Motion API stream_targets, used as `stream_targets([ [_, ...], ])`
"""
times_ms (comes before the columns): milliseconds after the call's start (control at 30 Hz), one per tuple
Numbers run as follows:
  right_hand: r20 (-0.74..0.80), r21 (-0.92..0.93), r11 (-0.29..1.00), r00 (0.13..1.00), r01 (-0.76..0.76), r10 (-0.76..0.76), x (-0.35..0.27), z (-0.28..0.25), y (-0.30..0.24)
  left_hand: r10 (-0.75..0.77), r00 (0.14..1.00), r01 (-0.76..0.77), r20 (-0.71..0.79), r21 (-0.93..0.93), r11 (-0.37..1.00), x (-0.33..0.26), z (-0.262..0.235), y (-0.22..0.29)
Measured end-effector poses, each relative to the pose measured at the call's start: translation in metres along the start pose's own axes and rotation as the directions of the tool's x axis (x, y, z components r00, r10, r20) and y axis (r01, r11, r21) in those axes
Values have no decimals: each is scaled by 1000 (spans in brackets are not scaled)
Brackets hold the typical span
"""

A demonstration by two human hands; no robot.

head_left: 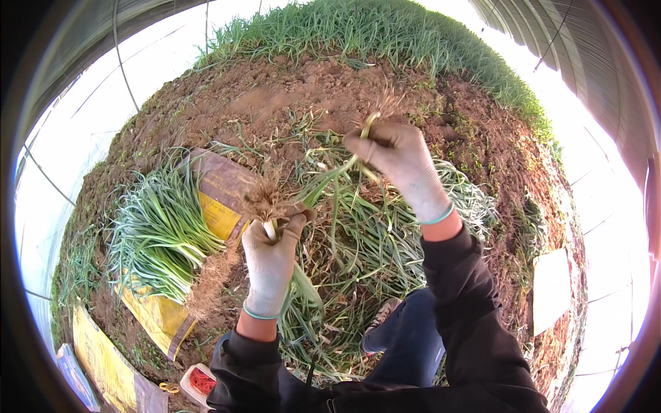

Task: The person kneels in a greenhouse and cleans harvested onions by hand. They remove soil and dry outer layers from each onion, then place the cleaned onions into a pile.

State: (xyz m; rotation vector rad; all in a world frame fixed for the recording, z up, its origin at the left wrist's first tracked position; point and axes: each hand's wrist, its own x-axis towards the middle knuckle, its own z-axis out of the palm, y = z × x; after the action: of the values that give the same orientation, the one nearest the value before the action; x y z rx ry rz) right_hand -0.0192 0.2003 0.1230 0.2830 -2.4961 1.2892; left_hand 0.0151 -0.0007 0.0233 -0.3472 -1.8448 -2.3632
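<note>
My left hand (268,268), in a whitish work glove with a dirty thumb and fingers, is closed around a green onion (270,228). Its white stem and bushy brown roots point up, and the green leaves hang below the fist. Higher and to the right, my right hand (406,165), gloved alike, pinches a thinner green onion stalk (367,128) with roots at its upper end. Long leaves trail from that pinch down toward my left hand. Under both hands lies a heap of loose onion leaves (375,230).
At left, a bundle of green onions (165,237) lies on a yellow and brown sack (218,215). Lower left are a tub of red rubber bands (202,382), yellow-handled scissors (169,387) and another yellow sack (103,351). A pale sheet (552,290) lies right; growing onions (358,31) stand beyond bare soil.
</note>
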Motion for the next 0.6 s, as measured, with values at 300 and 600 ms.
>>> stream_targets([
  [300,2,174,964,979,-200,203,-42,54,23,250,966,-184,-64,509,841,-8,8,-5],
  [600,158,21,995,983,-100,95,-45,51,14,7,1000,-5,-5,318,948,-1,-1,-14],
])
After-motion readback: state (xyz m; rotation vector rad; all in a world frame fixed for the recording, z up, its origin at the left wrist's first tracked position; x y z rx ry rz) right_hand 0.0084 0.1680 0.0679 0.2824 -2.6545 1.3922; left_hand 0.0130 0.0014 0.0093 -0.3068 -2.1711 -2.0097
